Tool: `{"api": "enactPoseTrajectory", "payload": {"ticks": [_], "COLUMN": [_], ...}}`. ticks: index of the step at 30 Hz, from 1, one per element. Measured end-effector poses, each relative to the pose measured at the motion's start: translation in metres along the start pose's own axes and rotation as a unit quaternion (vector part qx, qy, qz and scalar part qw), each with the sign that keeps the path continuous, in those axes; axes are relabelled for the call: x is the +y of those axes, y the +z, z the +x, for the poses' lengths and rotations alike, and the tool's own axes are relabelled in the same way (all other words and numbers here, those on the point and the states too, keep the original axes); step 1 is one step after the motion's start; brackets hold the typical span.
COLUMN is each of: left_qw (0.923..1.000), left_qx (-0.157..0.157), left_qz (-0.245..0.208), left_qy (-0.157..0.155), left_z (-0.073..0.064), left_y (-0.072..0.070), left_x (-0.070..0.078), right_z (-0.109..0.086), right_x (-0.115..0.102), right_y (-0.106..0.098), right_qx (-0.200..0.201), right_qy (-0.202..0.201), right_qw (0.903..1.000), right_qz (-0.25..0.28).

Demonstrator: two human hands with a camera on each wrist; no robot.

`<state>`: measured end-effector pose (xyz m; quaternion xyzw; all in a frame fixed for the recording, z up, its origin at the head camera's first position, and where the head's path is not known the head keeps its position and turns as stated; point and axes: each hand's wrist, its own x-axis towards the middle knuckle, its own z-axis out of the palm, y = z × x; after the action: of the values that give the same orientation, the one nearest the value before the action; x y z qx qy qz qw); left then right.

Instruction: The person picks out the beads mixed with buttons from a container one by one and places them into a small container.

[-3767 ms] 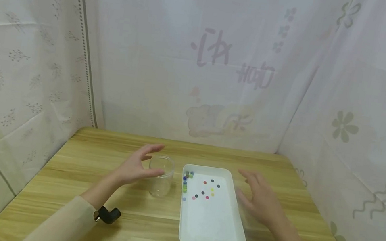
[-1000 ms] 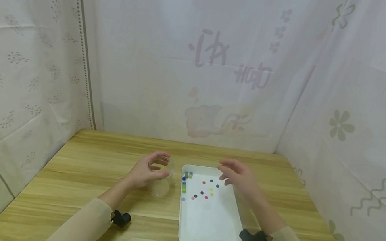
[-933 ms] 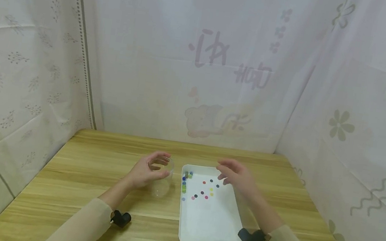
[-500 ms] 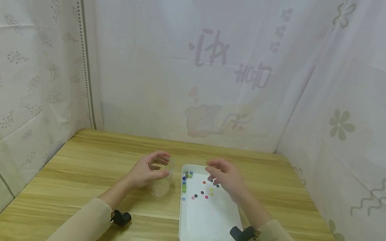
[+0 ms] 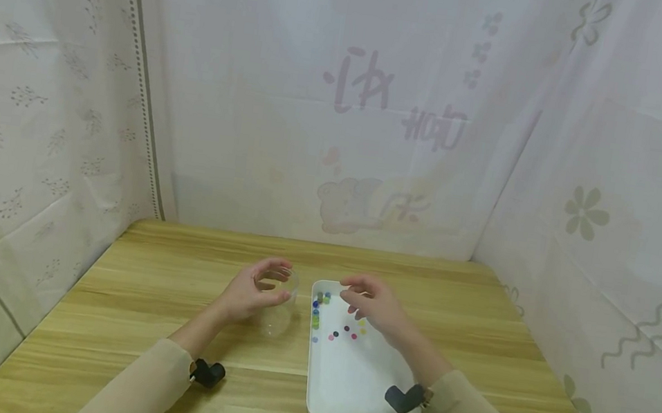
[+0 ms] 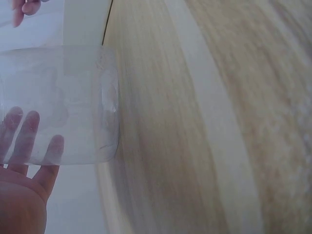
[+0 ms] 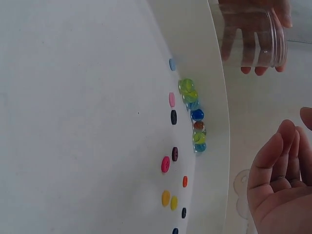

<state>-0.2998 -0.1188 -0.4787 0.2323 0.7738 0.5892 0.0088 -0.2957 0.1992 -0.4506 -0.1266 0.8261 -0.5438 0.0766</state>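
My left hand point(image 5: 249, 295) holds a clear, see-through jar point(image 5: 275, 325) upright on the table, thumb and fingers curled round its upper part. In the left wrist view, fingers show through the wall of the jar point(image 6: 80, 105), which has nothing visible inside. To its right lies a shallow white tray point(image 5: 366, 392). Glass marbles point(image 7: 197, 115) in green, blue and brown line the tray's left wall. Small buttons point(image 7: 165, 164), pink, black, orange, yellow and blue, lie scattered near them. Above the tray's far end hovers my right hand point(image 5: 379, 310), fingers loosely bent with nothing between them.
The wooden table point(image 5: 165, 324) carries the jar and tray. Pale patterned curtains point(image 5: 254, 120) hang behind and at both sides. Each wrist bears a small black camera, such as the right wrist camera point(image 5: 404, 399).
Over the last seconds my left hand has closed round the jar. My right hand has moved left from beside the tray to above its far end. Jar, tray, marbles and buttons stay put.
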Motion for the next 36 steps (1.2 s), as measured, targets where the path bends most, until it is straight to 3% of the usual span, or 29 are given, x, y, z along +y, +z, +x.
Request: {"api": "enactPoseTrajectory", "payload": {"ticks": [10, 27, 36], "left_qw": [1.0, 0.9999, 0.9999], "left_qx": [0.002, -0.004, -0.002], "left_qz": [-0.002, -0.009, -0.009], "left_qy": [-0.005, -0.002, 0.005], "left_z": [0.0, 0.001, 0.0], "left_y": [0.0, -0.001, 0.0], "left_x": [0.001, 0.0, 0.003], "right_z": [0.005, 0.01, 0.011], "right_x": [0.003, 0.013, 0.022], "right_y": [0.011, 0.033, 0.034], "right_qx": [-0.007, -0.054, -0.095], "right_qy": [0.014, 0.08, 0.06], "right_qw": [0.9999, 0.9941, 0.9929], "right_qz": [-0.007, -0.05, -0.041]}}
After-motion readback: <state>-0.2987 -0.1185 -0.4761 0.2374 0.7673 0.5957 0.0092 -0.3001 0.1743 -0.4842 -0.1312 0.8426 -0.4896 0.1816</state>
